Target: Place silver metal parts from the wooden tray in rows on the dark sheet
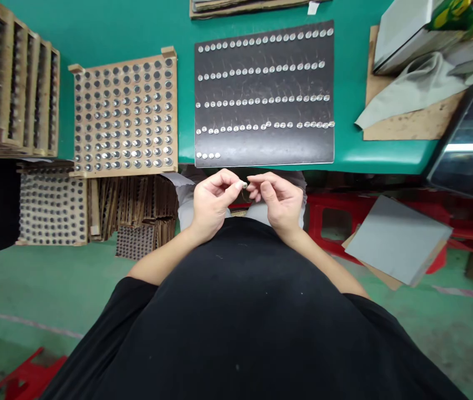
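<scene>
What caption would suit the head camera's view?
Left hand pinches a tiny part, right hand close by, near a dark board of silvery discs.

A small, round, silvery part [245, 185] sits pinched in the left hand [215, 204], just off the black board's [265, 149] near edge. Silvery discs [254, 127], some with thin wires, lie on the board in five rows, the nearest short.
</scene>
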Demonstrator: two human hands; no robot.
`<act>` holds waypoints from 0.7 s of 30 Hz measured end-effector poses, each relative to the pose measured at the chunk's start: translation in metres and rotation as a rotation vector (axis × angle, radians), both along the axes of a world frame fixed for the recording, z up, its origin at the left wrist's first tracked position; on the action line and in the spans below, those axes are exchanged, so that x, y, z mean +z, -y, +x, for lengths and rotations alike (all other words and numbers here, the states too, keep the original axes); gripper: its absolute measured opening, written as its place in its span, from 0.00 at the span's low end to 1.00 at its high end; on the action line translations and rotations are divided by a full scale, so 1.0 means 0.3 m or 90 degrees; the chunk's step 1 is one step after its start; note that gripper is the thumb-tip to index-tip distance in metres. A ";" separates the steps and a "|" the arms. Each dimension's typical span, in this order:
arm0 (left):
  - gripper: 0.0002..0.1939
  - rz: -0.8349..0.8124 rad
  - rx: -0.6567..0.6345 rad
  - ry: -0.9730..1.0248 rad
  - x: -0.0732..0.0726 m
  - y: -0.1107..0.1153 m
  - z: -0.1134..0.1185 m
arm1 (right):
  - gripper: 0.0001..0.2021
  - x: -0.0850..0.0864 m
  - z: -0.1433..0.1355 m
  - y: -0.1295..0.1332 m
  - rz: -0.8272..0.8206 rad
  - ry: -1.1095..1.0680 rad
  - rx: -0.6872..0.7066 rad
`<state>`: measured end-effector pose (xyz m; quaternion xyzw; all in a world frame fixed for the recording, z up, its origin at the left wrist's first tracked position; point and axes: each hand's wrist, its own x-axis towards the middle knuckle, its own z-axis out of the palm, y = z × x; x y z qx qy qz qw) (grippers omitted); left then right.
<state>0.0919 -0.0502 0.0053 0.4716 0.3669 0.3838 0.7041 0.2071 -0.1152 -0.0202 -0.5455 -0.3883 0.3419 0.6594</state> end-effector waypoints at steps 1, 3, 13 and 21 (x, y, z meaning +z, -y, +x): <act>0.12 0.028 0.012 -0.004 -0.004 -0.001 0.000 | 0.16 0.004 0.003 0.002 -0.015 -0.005 0.023; 0.11 0.078 0.025 -0.016 -0.011 -0.003 -0.002 | 0.17 0.018 0.012 0.005 -0.033 0.022 0.078; 0.12 0.018 -0.083 -0.007 0.004 0.009 -0.013 | 0.18 0.044 0.036 -0.001 -0.067 0.118 -0.127; 0.13 0.008 -0.053 -0.006 -0.002 0.011 -0.010 | 0.21 0.045 0.037 0.025 -0.110 0.073 0.087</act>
